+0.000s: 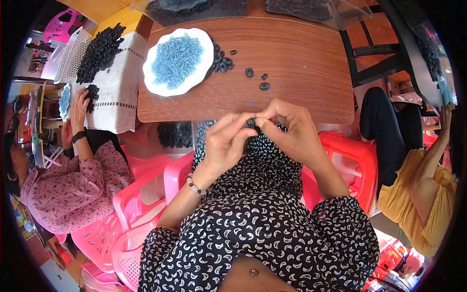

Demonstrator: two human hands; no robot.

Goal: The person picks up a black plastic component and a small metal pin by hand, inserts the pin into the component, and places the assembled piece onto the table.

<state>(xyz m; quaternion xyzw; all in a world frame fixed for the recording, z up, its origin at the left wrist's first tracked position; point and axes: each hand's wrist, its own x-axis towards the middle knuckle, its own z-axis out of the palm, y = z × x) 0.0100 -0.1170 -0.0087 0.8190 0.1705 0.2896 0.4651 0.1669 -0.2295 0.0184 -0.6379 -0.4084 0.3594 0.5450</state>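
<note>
My left hand (224,142) and my right hand (291,130) meet just off the near edge of the wooden table. Fingertips of my left hand are closed round a small black oval part (250,123). The thumb and forefinger of my right hand pinch at its right side; whether a second tiny piece is between them is hidden. Ahead of my hands, a few loose black parts (264,86) with holes lie on the table. A white scalloped plate (206,46) holds many small, clear bluish pieces (176,61). More black parts (223,63) are heaped against its right side.
The brown table (301,58) ends just beyond my hands. Clear-sided trays (199,14) stand at its far edge. On the left, a person in pink (73,187) works by a cloth-covered table with a black heap (99,53). Another person in yellow (413,194) sits right, near a red stool (355,160).
</note>
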